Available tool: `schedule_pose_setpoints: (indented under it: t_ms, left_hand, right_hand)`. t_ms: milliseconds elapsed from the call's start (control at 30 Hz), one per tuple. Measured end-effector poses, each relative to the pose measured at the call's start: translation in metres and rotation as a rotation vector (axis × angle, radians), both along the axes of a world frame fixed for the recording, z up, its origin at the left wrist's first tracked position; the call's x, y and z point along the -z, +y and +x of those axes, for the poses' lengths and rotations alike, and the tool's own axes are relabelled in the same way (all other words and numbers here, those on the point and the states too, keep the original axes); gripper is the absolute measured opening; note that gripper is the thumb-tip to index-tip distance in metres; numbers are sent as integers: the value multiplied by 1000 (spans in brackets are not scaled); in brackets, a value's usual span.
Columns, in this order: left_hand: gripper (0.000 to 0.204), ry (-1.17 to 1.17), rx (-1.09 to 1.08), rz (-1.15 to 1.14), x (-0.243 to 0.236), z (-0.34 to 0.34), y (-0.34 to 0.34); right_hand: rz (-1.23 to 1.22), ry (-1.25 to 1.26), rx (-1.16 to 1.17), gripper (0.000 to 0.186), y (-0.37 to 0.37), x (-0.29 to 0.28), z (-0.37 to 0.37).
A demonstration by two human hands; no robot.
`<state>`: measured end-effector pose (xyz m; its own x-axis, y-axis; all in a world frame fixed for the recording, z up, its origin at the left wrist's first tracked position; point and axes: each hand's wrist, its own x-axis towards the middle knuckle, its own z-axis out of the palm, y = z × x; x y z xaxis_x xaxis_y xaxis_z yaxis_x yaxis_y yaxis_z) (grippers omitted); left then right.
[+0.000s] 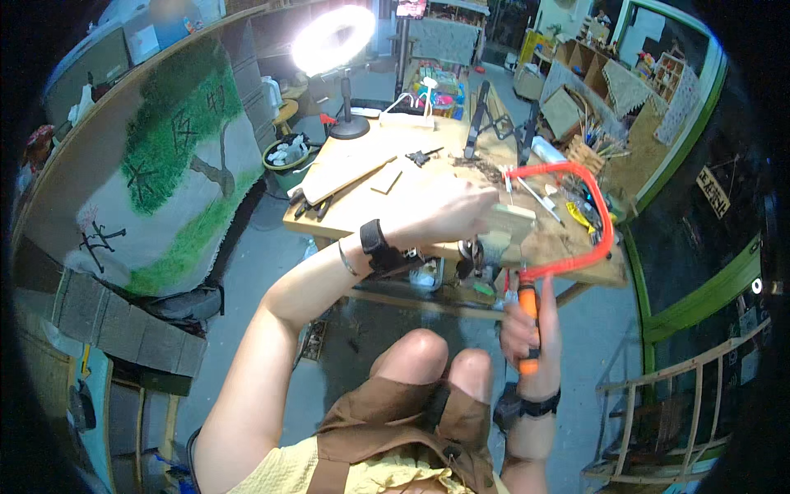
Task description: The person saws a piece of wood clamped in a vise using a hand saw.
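Observation:
My left hand (465, 206) is closed on a pale wooden piece (514, 218) at the bench's near edge. A red coping saw (599, 206) stands around that piece, its far end above the bench and its orange-and-black handle (528, 329) pointing toward me. My right hand (535, 325), slightly blurred, is wrapped round the handle. The saw's blade is hard to make out. Loose boards (387, 181) and black-handled tools (317, 206) lie to the left on the wooden bench (296, 224).
A lit ring lamp (352, 123), a power strip (411, 122) and black stands (485, 123) occupy the bench's back. A painted panel (148, 198) and a bucket (284, 156) are at left; a wooden ladder-like rack (658, 403) and green door frame (646, 305) are at right.

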<state>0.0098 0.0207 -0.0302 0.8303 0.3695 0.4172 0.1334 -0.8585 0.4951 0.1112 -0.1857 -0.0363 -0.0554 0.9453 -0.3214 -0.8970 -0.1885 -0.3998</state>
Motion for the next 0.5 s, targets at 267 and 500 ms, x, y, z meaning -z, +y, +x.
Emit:
schedule_pose_setpoints:
  t_ms: [267, 500]
  left_hand:
    - [30, 53, -8, 145, -13, -1, -6]
    - [34, -93, 83, 144, -2, 1, 0]
  right_hand:
    - [-5, -133, 19, 57, 24, -1, 5]
    - [85, -20, 84, 51, 5, -5, -3]
